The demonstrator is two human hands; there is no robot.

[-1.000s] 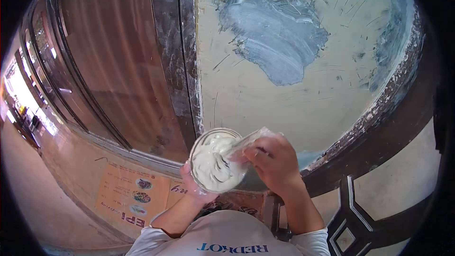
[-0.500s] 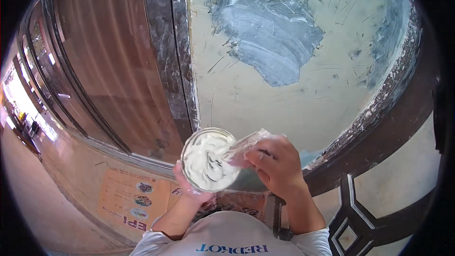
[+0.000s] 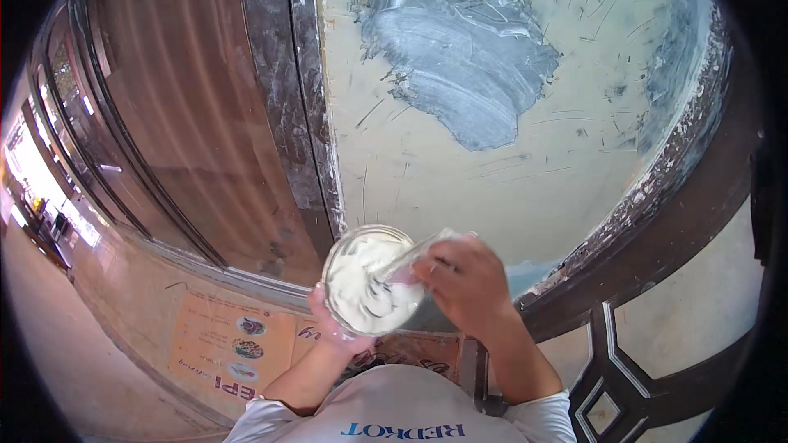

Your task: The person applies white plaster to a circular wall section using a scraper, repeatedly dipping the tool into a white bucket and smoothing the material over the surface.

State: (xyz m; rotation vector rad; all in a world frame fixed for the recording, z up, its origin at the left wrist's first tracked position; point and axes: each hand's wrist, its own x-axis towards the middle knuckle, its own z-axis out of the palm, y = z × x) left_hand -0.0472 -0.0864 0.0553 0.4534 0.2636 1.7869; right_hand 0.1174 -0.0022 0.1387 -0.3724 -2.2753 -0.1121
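Note:
A round open tub (image 3: 332, 250) of thick white paste (image 3: 361, 279) rests in my left hand (image 3: 338, 330), which grips it from the side and below. My right hand (image 3: 469, 283) is closed on a flat, paste-smeared scraper (image 3: 413, 256). Its lower end dips into the paste, where swirled ridges and a darker streak show. Part of the scraper is hidden behind my right fingers. Beyond the tub stands a pale wall panel (image 3: 443, 189) with a grey-white smeared patch (image 3: 460, 66) in its upper part.
Left of the panel runs a dark, scuffed wooden frame (image 3: 283, 74) beside a brown ribbed panel (image 3: 180, 98). An orange printed sheet (image 3: 222, 344) lies on the floor at lower left. A curved dark border (image 3: 648, 234) edges the right side, above a dark-patterned surface (image 3: 607, 353).
The tub and my left hand have shifted slightly right. My right hand has moved a little left and down, with the scraper deeper over the paste.

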